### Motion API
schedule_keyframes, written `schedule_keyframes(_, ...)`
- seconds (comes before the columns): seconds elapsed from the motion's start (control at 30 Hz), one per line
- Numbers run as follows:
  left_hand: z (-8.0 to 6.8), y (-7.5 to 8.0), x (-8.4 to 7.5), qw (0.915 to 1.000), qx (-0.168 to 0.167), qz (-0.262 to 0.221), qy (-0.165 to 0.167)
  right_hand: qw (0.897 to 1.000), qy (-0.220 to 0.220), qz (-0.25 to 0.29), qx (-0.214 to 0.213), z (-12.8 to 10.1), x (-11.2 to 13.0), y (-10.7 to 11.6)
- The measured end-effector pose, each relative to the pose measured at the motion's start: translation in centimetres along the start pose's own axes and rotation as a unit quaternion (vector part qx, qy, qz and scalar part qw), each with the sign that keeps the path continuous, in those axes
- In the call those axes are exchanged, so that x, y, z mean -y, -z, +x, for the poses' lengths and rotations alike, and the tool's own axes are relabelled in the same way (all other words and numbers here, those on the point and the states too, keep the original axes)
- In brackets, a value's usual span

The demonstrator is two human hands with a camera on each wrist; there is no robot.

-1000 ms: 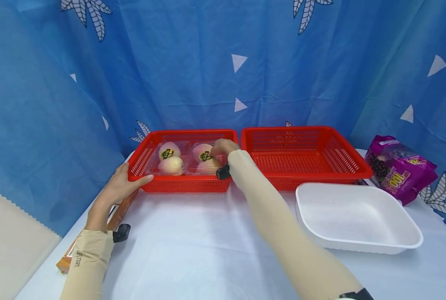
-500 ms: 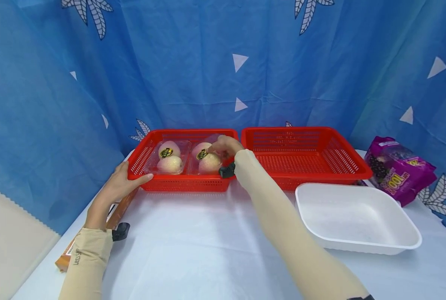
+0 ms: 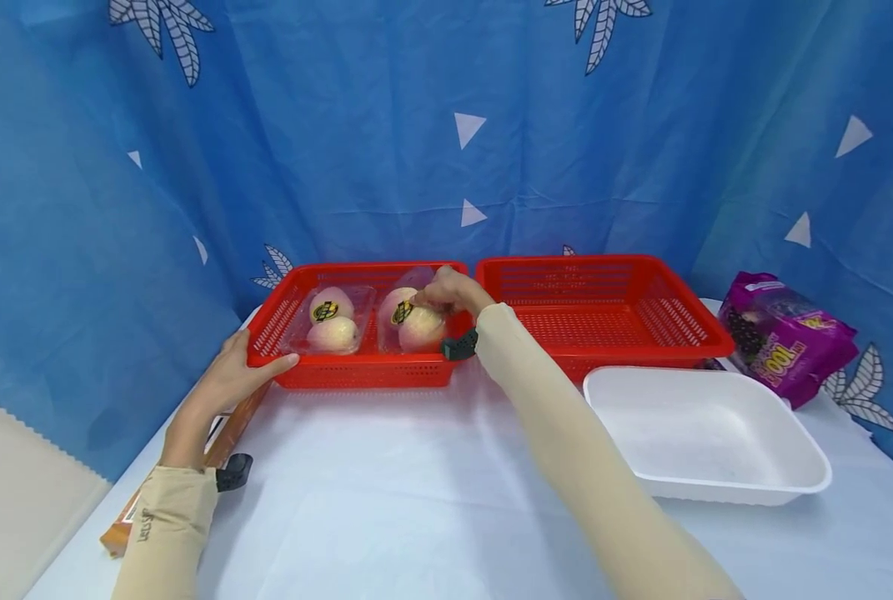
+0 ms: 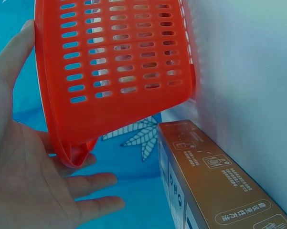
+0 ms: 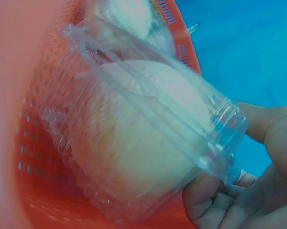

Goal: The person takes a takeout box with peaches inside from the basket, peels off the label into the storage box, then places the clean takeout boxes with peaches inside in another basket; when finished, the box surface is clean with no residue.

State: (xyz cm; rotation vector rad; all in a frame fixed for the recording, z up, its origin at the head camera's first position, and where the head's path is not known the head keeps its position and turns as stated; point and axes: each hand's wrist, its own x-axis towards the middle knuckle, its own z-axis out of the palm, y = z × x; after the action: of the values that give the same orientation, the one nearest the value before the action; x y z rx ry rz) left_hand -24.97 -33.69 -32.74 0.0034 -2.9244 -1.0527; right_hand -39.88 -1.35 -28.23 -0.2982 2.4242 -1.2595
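Blue curtain (image 3: pixel 386 133) backs our white-covered bench (image 3: pixel 356 500). On the purple bag (image 3: pixel 787 337) we read "100"; Chinese print marks the brown box (image 4: pixel 215 171), partly covered by our left sleeve (image 3: pixel 164 517). Black-and-yellow labels (image 3: pixel 402 312) on the peaches (image 3: pixel 421 331) are too small to read. Our right grip (image 3: pixel 452 292) pinches the edge of a clear peach pack (image 5: pixel 143 143), tilted inside the left red basket (image 3: pixel 363 374); our left grip (image 3: pixel 232 375) lies with fingers extended against that basket's rim. A white tub (image 3: pixel 716 425) partly hides the right red basket (image 3: pixel 581 329).
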Motion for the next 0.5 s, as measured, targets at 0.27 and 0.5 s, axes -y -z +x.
schedule_keyframes(0.27, -0.1, 0.1, 0.1, 1.0, 0.003, -0.004, 0.002, 0.996, 0.043, 0.076, 0.008, -1.3, 0.4, 2.3)
schedule_keyframes(0.5, 0.0, 0.0, 0.2, 0.9999, 0.003, -0.012, -0.004, 0.993, 0.051, 0.108, -0.001, -3.4, 0.9, 4.3)
